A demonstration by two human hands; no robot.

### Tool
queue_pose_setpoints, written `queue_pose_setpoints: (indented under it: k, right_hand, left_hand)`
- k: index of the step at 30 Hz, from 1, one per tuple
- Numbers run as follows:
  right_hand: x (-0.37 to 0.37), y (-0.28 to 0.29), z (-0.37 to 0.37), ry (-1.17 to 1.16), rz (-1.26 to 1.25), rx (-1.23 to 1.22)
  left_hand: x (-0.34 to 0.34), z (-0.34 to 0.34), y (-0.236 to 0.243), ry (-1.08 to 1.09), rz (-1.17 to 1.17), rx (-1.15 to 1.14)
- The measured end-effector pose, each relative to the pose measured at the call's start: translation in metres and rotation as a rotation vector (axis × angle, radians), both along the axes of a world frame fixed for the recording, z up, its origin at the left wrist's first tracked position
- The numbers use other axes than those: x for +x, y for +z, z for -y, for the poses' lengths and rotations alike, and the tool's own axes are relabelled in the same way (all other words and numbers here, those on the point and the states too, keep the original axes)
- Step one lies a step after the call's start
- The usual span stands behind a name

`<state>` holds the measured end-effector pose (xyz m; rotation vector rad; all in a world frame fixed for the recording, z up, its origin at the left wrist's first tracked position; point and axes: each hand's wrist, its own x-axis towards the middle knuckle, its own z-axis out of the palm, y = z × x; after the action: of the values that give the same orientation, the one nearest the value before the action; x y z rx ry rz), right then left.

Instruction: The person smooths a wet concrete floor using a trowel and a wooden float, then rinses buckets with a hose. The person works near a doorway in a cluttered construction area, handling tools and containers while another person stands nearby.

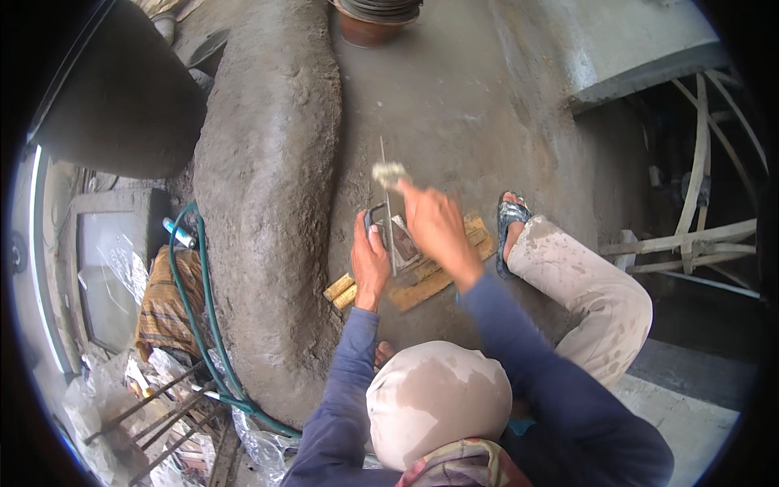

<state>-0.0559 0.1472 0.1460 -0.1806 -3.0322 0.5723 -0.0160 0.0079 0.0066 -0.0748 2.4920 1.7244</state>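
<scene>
My left hand [369,252] grips a dark handled tool [373,217] beside a long thin metal strip [388,243] standing out lengthwise in the middle of the view. My right hand [434,227], slightly blurred, is closed on a pale, rough-ended brush-like object [389,174] over that strip. Beneath both hands lie wooden boards [426,288], with a brownish piece on them, partly hidden, and short yellowish pieces [341,292] at their left end. My sandalled right foot [513,227] rests on the wet grey floor to the right of the boards.
A long mud-coated mound [260,146] runs along the left, with a green hose [207,284], a sack [170,300], plastic scraps and rods beyond. A large dark tub [114,97] stands upper left, a pot [369,24] at the top. At right, pale strips [690,243] cross a dark recess.
</scene>
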Motion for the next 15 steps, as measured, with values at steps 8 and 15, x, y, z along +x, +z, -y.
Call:
queue_pose_setpoints:
  k: [8, 15]
  right_hand:
    - [-0.008, 0.003, -0.012, 0.001, 0.021, 0.362]
    - [-0.015, -0.01, -0.02, 0.048, 0.068, 0.389]
  left_hand:
    - [0.009, -0.003, 0.037, -0.119, -0.317, -0.421]
    - [0.012, 0.012, 0.034, -0.183, -0.354, -0.471]
